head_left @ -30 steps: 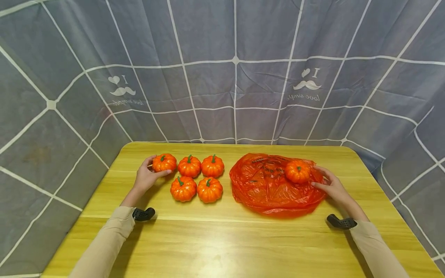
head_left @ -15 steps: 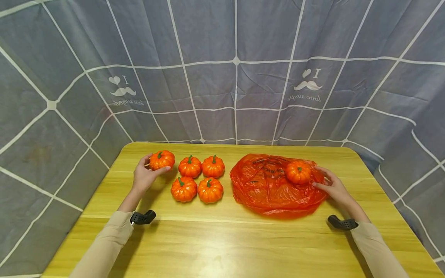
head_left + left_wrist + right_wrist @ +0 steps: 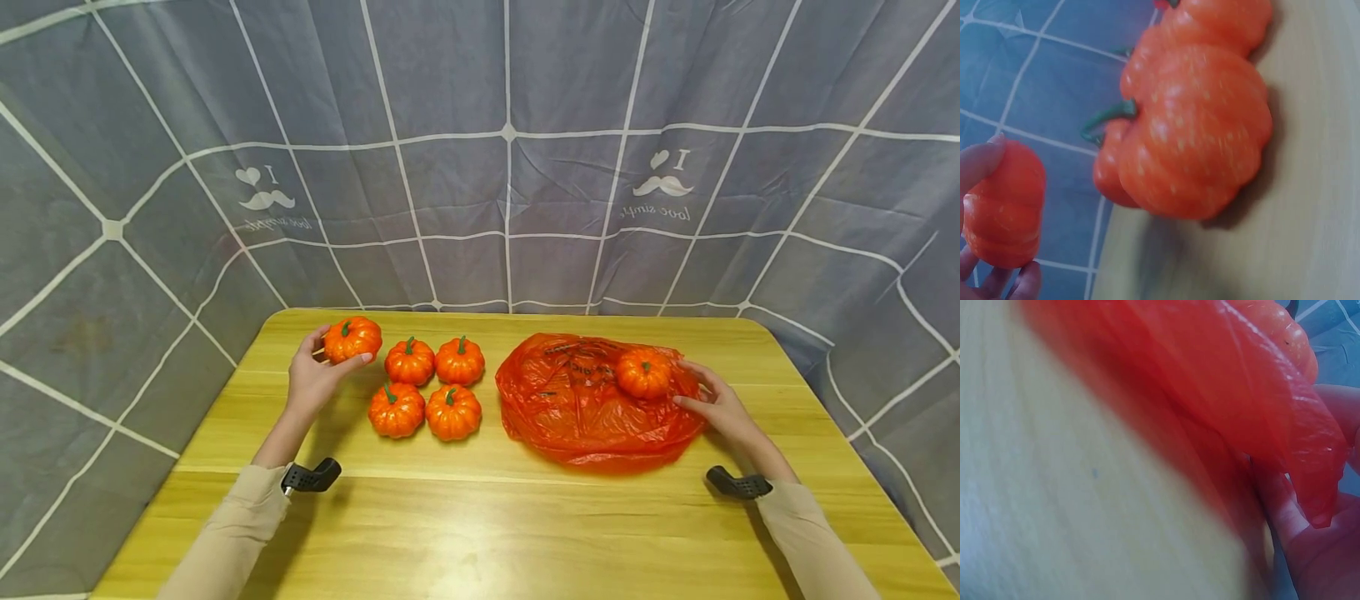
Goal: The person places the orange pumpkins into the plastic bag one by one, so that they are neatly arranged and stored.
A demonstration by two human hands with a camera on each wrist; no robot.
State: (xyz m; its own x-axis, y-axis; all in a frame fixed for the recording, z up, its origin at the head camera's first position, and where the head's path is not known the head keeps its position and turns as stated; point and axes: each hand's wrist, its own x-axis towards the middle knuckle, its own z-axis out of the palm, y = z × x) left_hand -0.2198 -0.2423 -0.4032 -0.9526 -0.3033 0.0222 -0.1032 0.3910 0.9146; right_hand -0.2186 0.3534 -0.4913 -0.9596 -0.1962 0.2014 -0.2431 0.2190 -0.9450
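My left hand (image 3: 312, 377) grips a small orange pumpkin (image 3: 352, 339) by its side, thumb in front and fingers behind, above the table. In the left wrist view this pumpkin (image 3: 1007, 203) sits between thumb and fingers. Several like pumpkins with green stems stand close by, among them a near one (image 3: 396, 409) and a far one (image 3: 459, 360). On the right, my right hand (image 3: 722, 405) holds the edge of a crumpled red plastic bag (image 3: 577, 421). The bag's loose corner (image 3: 1316, 481) hangs between thumb and fingers. One pumpkin (image 3: 643, 372) rests at that side of the bag.
The wooden table (image 3: 450, 533) carries everything. A grey curtain (image 3: 450, 183) with white lines stands behind it and along both sides. Black camera mounts sit on the left wrist (image 3: 311, 476) and the right wrist (image 3: 738, 483).
My left hand has lifted its pumpkin off the table, up from the spot beside the other pumpkins. The right hand, the bag and the pumpkin on it have stayed in place.
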